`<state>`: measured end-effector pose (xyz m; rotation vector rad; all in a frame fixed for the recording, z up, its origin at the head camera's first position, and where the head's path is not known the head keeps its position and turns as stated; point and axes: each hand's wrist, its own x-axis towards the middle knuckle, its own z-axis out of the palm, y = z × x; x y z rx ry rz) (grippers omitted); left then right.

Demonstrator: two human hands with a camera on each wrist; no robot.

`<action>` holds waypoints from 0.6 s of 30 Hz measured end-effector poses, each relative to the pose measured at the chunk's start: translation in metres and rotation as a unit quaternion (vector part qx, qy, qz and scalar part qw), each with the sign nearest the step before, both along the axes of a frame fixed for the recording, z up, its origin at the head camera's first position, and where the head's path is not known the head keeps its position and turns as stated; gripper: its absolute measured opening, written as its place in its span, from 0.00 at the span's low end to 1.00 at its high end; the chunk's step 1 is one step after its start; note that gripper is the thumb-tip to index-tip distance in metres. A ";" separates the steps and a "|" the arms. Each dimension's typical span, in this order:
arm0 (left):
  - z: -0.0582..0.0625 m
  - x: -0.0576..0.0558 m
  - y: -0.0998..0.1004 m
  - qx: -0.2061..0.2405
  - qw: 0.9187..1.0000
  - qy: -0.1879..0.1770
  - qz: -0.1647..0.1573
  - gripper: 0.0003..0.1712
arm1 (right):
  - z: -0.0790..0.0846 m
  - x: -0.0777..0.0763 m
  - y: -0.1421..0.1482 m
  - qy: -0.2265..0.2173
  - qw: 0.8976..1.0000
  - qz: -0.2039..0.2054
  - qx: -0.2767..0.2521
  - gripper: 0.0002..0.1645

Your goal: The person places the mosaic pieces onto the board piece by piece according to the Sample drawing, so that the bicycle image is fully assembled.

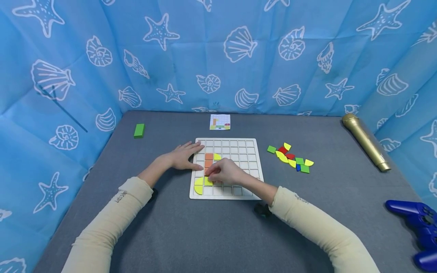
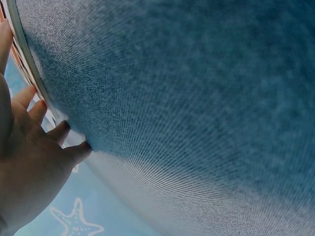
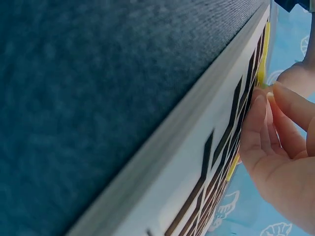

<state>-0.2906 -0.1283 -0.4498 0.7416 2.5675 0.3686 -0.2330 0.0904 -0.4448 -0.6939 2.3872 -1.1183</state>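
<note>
A white gridded board (image 1: 235,191) lies on the table, with orange square tiles (image 1: 209,156) in a column near its left side. Above my right hand is a yellow tile (image 1: 217,156), and two yellow quarter-round tiles (image 1: 198,189) sit at the lower left. My right hand (image 1: 226,171) pinches a yellow tile (image 1: 207,182) at the board beside those two; in the right wrist view, its thumb and fingertips meet at the yellow edge. With fingers spread, my left hand (image 1: 184,156) rests at the board's left edge, thumb and fingertips touching it.
Loose coloured tiles (image 1: 282,156) lie right of the board. A small pattern card (image 1: 220,122) lies behind it, a green block (image 1: 139,130) at the back left. A gold microphone (image 1: 367,144) and a blue game controller (image 1: 418,223) are on the right. A shell-patterned curtain (image 1: 205,57) surrounds the table.
</note>
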 end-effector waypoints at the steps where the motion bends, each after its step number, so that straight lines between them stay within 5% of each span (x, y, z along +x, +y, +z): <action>1: 0.000 0.000 0.000 -0.001 1.000 0.001 0.000 0.53 | 0.000 0.000 0.001 0.001 1.000 -0.001 -0.001 0.08; 11: -0.001 -0.001 -0.001 -0.003 1.000 -0.002 0.000 0.52 | 0.001 0.003 0.004 -0.089 0.994 -0.038 -0.043 0.09; 18: -0.003 -0.001 -0.001 -0.001 1.000 -0.001 -0.003 0.52 | 0.004 0.005 0.006 -0.110 0.991 -0.033 -0.067 0.10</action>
